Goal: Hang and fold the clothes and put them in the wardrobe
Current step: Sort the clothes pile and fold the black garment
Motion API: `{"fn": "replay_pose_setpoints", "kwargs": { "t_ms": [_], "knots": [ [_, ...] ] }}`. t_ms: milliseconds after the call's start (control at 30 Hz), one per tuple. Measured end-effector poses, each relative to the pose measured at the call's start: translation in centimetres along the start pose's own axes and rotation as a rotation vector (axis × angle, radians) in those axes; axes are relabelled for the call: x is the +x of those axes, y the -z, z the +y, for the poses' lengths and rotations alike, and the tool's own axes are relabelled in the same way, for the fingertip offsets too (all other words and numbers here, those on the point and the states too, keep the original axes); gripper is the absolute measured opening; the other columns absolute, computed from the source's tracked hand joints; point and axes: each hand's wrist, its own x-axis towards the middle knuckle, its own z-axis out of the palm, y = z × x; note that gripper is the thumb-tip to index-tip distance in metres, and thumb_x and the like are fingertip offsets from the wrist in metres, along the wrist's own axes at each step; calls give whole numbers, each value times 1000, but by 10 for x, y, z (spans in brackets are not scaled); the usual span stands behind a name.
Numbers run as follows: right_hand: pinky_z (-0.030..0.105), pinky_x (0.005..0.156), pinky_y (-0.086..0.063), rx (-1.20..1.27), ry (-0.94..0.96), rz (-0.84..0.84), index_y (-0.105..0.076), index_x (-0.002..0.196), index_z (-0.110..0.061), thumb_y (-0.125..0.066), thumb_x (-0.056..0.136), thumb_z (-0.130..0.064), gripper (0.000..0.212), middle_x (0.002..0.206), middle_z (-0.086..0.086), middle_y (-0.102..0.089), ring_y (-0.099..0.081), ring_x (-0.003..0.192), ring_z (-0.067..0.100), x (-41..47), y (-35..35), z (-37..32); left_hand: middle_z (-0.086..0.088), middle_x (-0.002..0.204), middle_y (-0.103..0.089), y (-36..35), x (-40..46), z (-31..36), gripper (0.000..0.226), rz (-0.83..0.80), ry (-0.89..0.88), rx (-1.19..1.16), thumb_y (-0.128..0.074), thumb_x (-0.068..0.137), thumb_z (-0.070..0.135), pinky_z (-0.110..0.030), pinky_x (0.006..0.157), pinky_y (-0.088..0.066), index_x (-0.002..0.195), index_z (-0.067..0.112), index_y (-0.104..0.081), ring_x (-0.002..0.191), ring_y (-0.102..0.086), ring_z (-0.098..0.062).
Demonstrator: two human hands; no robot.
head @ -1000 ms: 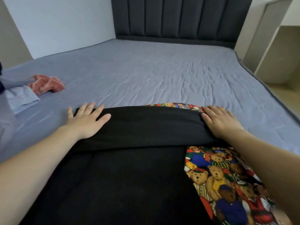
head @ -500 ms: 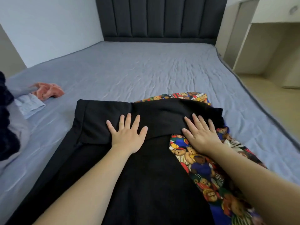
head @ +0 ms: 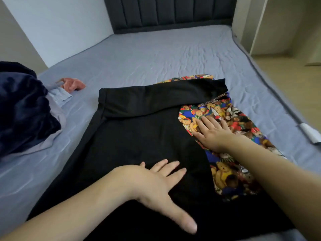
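A black garment (head: 139, 129) lies spread on the bed, its far end folded back towards me into a band. Under it and sticking out on the right is a colourful teddy-bear print cloth (head: 231, 171). My left hand (head: 156, 185) lies flat on the near part of the black garment, fingers straight and spread. My right hand (head: 213, 133) presses flat where the black garment's right edge meets the bear print cloth.
The bed (head: 165, 54) has a wrinkled grey-blue sheet and a dark padded headboard (head: 166, 13). A pile with a dark navy fleece (head: 22, 108) and a light blue shirt (head: 59, 96) sits at the left, a pink cloth (head: 73, 84) behind it. Floor (head: 291, 80) and pale furniture lie right.
Both hands have slid towards me along the black garment, away from its folded far end. My left hand has come nearest; my right hand has moved onto the bear print cloth.
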Motion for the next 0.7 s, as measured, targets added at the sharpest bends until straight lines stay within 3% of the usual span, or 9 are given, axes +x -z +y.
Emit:
{"fn": "replay_pose_setpoints", "kwargs": {
  "t_ms": [133, 200, 300, 367, 433, 533, 567, 633, 700],
  "knots": [
    [50, 119, -2, -6, 70, -161, 3, 155, -23, -15, 99, -58, 69, 162, 1, 8, 6, 149, 25, -21, 21, -3, 7, 159, 20, -20, -17, 48, 135, 12, 130, 358, -71, 66, 71, -77, 105, -13, 153, 23, 20, 147, 8, -30],
    [47, 116, -15, 9, 133, -202, -15, 154, -21, -28, 101, -51, 63, 161, 5, -9, -13, 146, 31, -37, 38, -2, -5, 151, -7, -32, -19, 65, 122, 87, 177, 496, -69, 68, 66, -68, 95, -36, 155, 12, -1, 132, -22, -34],
    [40, 96, -45, 43, 169, -275, -51, 128, -21, -45, 97, -40, 37, 133, 6, -47, -52, 115, 24, -62, 74, -4, -12, 118, -43, -28, -13, 62, 68, 352, 141, 487, -66, 75, 40, -37, 69, -45, 129, 10, -39, 99, -51, -32],
    [36, 86, -50, 214, 163, -443, -57, 113, -22, -50, 93, -48, 33, 117, 2, -57, -58, 102, 18, -78, 92, -13, -9, 101, -59, -10, -9, 44, 33, 447, 159, 323, -60, 78, 25, -34, 60, -43, 107, 14, -49, 82, -57, -29],
    [39, 93, -47, 346, 159, -596, -57, 118, -23, -56, 77, -70, 62, 121, 0, -58, -56, 110, 17, -92, 99, -25, -6, 96, -64, 11, -8, 21, 21, 451, 221, 137, -56, 78, 22, -33, 64, -49, 98, 18, -58, 82, -60, -26],
    [42, 105, -38, 111, 121, -583, -34, 144, -26, -65, 45, -86, 119, 143, -2, -44, -42, 132, 24, -106, 93, -47, 2, 87, -58, 31, -7, -5, 11, 572, 304, 55, -53, 77, 21, -32, 65, -43, 87, 24, -55, 81, -58, -25],
    [40, 97, -44, -21, 133, -517, -35, 141, -25, -69, 50, -80, 112, 133, -1, -51, -49, 124, 25, -109, 84, -56, 4, 88, -57, 34, -6, -10, 12, 599, 338, 83, -52, 76, 20, -32, 65, -41, 87, 25, -53, 81, -56, -23],
    [36, 75, -49, -201, 196, -332, -48, 126, -18, -72, 72, -50, 67, 103, -1, -58, -59, 97, 25, -105, 68, -69, 4, 95, -59, 37, -4, -18, 18, 566, 409, 172, -50, 77, 17, -33, 67, -40, 93, 25, -54, 85, -56, -22],
    [39, 79, -51, -298, 179, -246, -52, 121, -16, -63, 81, -26, 42, 103, 0, -58, -60, 96, 28, -93, 67, -71, 3, 99, -60, 39, -2, -25, 26, 458, 470, 237, -48, 79, 14, -34, 69, -40, 102, 22, -58, 87, -57, -23]
  ]
}}
